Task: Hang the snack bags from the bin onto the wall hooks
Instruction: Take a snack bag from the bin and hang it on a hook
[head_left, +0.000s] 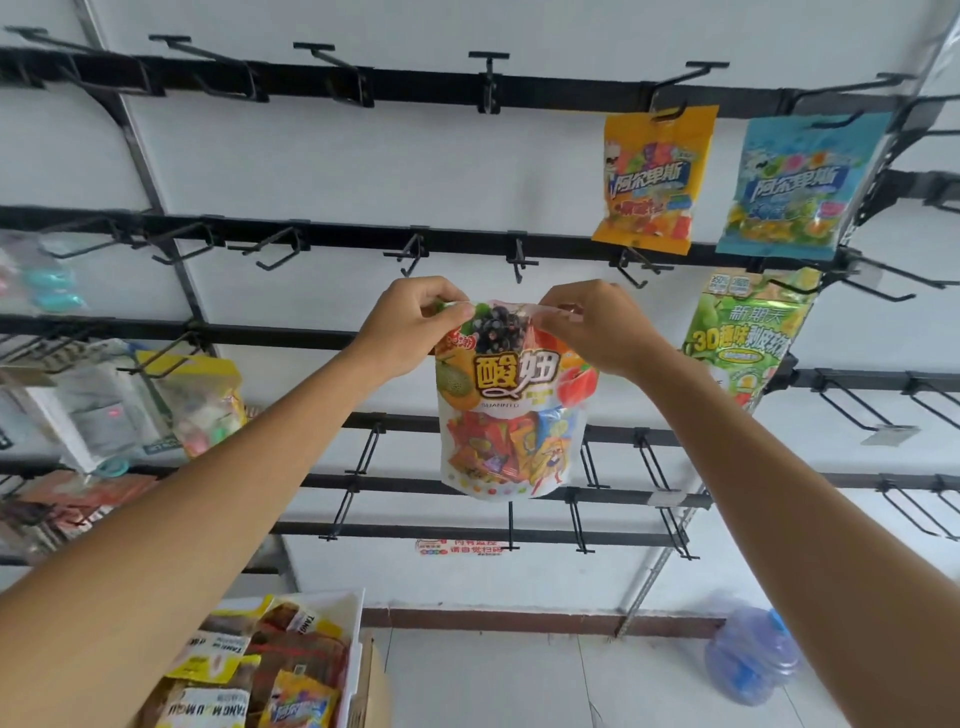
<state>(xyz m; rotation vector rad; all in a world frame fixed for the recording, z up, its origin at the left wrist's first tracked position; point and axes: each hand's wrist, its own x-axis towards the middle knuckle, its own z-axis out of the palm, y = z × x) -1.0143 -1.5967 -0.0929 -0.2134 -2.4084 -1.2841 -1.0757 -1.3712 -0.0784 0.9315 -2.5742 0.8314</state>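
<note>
Where the snack bag is: held up before the wall, top edge just below an empty hook, not on it.
Left hand: pinches its top left corner.
Right hand: pinches its top right corner.
Bin: lower left, with more bags inside.

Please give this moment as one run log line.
phase: hanging | left hand: pinches snack bag top | right hand: same | bag: below empty hook, not yet hung

Fruit-printed white snack bag (black hooks)
</note>
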